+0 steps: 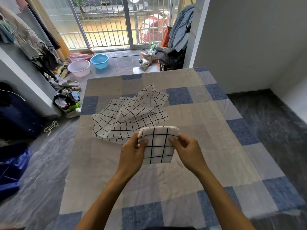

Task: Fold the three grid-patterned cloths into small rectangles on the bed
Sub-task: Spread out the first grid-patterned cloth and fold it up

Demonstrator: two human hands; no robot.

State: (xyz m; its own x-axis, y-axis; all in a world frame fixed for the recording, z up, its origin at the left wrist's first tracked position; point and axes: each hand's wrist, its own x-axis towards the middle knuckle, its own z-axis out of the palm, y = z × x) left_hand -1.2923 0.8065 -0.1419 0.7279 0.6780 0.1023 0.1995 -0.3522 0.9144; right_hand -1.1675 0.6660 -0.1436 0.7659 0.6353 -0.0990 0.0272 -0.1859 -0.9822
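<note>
White cloth (157, 145) with black grid lines, folded to a small rectangle, is held low over the middle of the bed (207, 163), slightly longer from near edge to far edge. Its left side is pinched by the left hand (132, 153), thumb on top, and its right side by the right hand (187, 150), so both are equally near.

A loose pile (129, 115) of gridded cloth lies just beyond, toward the far edge. I cannot tell how many pieces it holds. Setting this 1 down probably comes next, then a forward reach.

On the floor, a blue basin (100, 60) and a pink basin (78, 68) show no contents.
</note>
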